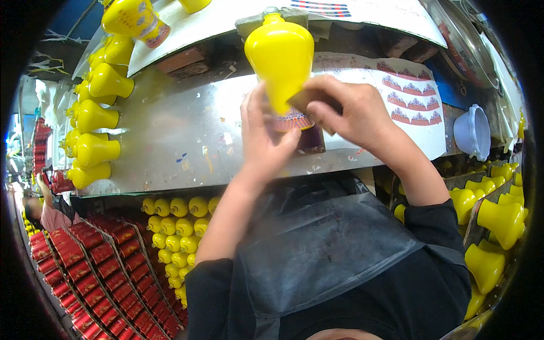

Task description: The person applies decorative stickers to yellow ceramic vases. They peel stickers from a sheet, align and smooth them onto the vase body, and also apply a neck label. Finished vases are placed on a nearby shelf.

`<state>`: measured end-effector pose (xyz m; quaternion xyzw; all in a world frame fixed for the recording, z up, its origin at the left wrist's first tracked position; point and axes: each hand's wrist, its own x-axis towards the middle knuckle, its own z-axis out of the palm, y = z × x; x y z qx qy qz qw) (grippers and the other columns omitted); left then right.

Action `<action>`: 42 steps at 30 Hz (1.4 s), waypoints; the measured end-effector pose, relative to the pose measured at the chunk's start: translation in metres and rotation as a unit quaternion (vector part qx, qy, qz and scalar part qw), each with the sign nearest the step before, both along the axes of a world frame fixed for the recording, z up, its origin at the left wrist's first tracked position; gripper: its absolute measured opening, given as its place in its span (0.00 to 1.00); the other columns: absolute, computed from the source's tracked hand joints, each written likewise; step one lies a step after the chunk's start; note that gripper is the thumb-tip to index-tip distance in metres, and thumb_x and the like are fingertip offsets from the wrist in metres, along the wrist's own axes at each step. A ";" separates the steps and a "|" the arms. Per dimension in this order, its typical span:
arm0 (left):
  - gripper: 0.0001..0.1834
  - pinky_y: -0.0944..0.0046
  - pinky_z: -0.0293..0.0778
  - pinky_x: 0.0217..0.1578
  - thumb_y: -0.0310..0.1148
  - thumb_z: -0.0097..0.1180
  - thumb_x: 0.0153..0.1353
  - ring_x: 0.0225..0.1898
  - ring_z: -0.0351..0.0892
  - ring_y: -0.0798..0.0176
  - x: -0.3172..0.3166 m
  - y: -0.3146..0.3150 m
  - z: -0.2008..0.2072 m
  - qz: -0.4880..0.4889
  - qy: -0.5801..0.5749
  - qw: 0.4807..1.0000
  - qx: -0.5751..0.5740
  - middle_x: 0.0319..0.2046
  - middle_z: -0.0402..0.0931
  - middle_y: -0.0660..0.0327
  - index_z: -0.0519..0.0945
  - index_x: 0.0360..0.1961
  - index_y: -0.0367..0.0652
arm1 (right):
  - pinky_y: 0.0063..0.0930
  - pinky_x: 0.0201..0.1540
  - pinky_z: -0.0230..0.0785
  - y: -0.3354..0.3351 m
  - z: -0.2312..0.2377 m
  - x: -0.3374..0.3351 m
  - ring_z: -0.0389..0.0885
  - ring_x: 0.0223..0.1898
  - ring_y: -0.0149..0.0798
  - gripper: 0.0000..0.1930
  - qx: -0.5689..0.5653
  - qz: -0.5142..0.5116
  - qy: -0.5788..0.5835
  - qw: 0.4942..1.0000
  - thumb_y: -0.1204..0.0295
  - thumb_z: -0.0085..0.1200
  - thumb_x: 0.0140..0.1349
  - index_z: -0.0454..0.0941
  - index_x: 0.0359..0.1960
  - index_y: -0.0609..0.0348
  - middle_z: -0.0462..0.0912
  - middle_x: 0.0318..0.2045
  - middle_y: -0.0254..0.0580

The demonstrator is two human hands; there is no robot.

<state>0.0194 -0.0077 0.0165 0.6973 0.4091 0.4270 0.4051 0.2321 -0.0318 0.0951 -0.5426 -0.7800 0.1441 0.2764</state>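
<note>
A glossy yellow vase (279,54) lies on the bench in front of me, its neck away from me and its flared base toward me. Around the base runs a patterned decal band (293,121) in red, blue and white. My left hand (263,133) grips the base from the left, with the thumb beside the band. In my right hand (348,110), a flat brown scraper-like piece (301,98) is pinched close against the vase's lower body. Its exact kind is partly hidden by the fingers.
A decal sheet (416,107) with several patterned strips lies at right, near a pale blue bucket (472,133). Yellow vases (97,116) line the bench's left end; more (501,221) fill racks at right. Red items (107,260) are stacked lower left. Another person (52,209) is at far left.
</note>
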 end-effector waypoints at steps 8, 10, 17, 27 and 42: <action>0.46 0.61 0.78 0.55 0.25 0.76 0.50 0.57 0.75 0.53 0.006 0.000 0.008 0.063 0.181 0.962 0.196 0.70 0.64 0.49 0.74 0.72 0.50 | 0.34 0.44 0.80 -0.034 -0.015 -0.017 0.88 0.39 0.44 0.15 -0.157 -0.070 0.149 0.974 0.70 0.54 0.70 0.74 0.57 0.58 0.85 0.41 0.51; 0.45 0.53 0.75 0.60 0.24 0.75 0.49 0.60 0.76 0.45 0.001 0.004 0.004 0.042 0.107 0.978 0.173 0.68 0.66 0.43 0.74 0.71 0.48 | 0.32 0.49 0.78 -0.038 -0.029 -0.012 0.86 0.44 0.39 0.15 -0.183 -0.087 0.212 0.956 0.69 0.54 0.71 0.75 0.56 0.58 0.85 0.44 0.47; 0.49 0.46 0.67 0.68 0.32 0.70 0.57 0.68 0.70 0.37 -0.013 0.003 -0.004 -0.040 0.091 0.993 0.069 0.68 0.67 0.37 0.58 0.77 0.33 | 0.24 0.52 0.75 -0.030 -0.045 0.012 0.78 0.48 0.29 0.12 -0.212 -0.132 0.433 0.866 0.67 0.54 0.75 0.81 0.56 0.54 0.82 0.46 0.34; 0.48 0.45 0.56 0.73 0.37 0.63 0.61 0.72 0.62 0.41 0.011 -0.004 -0.007 0.003 -0.038 0.999 -0.032 0.70 0.59 0.40 0.52 0.77 0.32 | 0.28 0.52 0.78 -0.022 -0.047 -0.011 0.85 0.49 0.35 0.24 -0.243 -0.101 0.400 0.878 0.61 0.57 0.74 0.77 0.65 0.63 0.86 0.51 0.48; 0.48 0.54 0.64 0.69 0.32 0.63 0.61 0.67 0.67 0.54 0.009 0.000 0.004 -0.031 -0.126 0.984 -0.118 0.69 0.61 0.49 0.49 0.78 0.43 | 0.32 0.55 0.77 -0.010 -0.028 0.002 0.82 0.49 0.37 0.15 -0.126 -0.035 0.303 0.944 0.71 0.55 0.69 0.76 0.56 0.58 0.81 0.47 0.44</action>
